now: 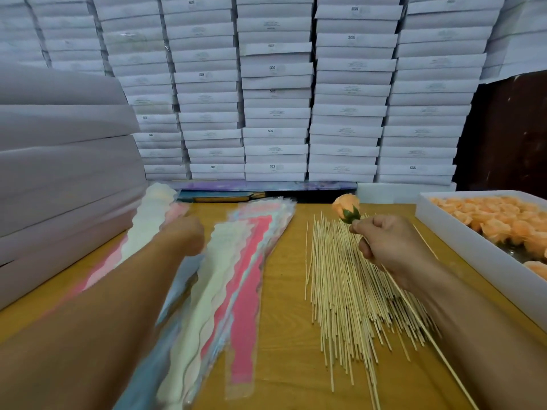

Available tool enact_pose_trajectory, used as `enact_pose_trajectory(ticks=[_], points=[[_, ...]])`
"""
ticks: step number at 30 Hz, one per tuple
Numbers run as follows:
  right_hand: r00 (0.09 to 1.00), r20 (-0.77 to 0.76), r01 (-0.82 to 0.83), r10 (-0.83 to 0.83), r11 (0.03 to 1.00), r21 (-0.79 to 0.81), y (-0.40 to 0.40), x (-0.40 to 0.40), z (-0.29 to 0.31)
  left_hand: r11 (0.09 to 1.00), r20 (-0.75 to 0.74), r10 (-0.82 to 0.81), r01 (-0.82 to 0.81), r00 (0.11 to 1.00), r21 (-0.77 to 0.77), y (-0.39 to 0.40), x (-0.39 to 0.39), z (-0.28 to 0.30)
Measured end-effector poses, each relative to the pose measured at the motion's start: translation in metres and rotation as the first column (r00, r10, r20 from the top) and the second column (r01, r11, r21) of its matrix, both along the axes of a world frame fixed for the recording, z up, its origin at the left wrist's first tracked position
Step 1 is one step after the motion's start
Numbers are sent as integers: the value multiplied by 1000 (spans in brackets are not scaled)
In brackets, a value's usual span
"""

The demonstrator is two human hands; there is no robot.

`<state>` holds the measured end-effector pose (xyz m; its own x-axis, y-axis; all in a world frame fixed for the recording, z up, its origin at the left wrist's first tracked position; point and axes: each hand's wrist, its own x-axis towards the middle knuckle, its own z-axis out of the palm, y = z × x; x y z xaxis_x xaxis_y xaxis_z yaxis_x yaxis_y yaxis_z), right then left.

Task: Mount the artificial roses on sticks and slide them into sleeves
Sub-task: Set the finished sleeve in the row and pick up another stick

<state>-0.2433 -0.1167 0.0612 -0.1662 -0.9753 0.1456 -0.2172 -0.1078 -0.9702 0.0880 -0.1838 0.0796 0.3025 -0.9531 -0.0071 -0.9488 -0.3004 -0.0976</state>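
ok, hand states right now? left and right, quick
Left hand: blurred, reaching onto the pastel plastic sleeves; grip cannot be told.
Right hand: closed, pinching the thin wooden stick topped with an orange artificial rose.

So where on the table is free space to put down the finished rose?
Bare table runs between the sleeves and the sticks, widening toward the near edge. Right of the sticks it is crowded: the right hand with the rose, then the tray.
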Motion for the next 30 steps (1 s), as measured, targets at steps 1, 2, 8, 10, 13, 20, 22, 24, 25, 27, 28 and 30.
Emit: enact_pose_trajectory(ticks=[1, 2, 8, 10, 13, 20, 22, 24, 25, 27, 28, 30], points=[[1000, -4, 2, -2, 1000, 0, 0, 0, 0, 999, 19, 3, -4, 1000, 49, 1, 8, -1], [1000, -2, 3, -3, 1000, -2, 0, 0, 0, 996, 16, 19, -20, 1000, 87, 3, 14, -1], [1000, 1, -3, 3, 1000, -7, 1, 2, 1, 981, -153, 89, -61, 984, 183, 8, 39, -9], [1000, -10, -2, 2, 1000, -11, 1, 2, 1, 984, -208, 119, -88, 971, 152, 9, 46, -13], [1000, -24, 0, 0, 1000, -13, 1, 1, 1, 978, -293, 175, -133, 940, 158, 10, 56, -19], [1000, -23, 0, -1, 1000, -25, 0, 0, -1, 962, -466, 269, -207, 843, 180, 12, 66, -21], [1000, -17, -1, 1, 1000, -25, -1, 0, -2, 960, -464, 267, -191, 845, 204, 11, 64, -19], [1000, -15, -3, 2, 1000, -20, -2, 0, -3, 960, -444, 247, -156, 862, 231, 11, 58, -16], [1000, -17, -5, 4, 1000, -18, -3, -1, -3, 966, -427, 219, -133, 877, 222, 11, 54, -12], [999, -33, -12, 12, 1000, -15, -4, -1, -5, 987, -422, 129, -76, 897, 139, 9, 42, -2], [999, -36, -17, 17, 1000, -13, -5, -1, -6, 997, -443, 68, -41, 894, 70, 7, 34, 5], [999, -31, -25, 25, 1000, -10, -6, -1, -7, 997, -470, -59, 26, 880, -78, 3, 16, 17]])
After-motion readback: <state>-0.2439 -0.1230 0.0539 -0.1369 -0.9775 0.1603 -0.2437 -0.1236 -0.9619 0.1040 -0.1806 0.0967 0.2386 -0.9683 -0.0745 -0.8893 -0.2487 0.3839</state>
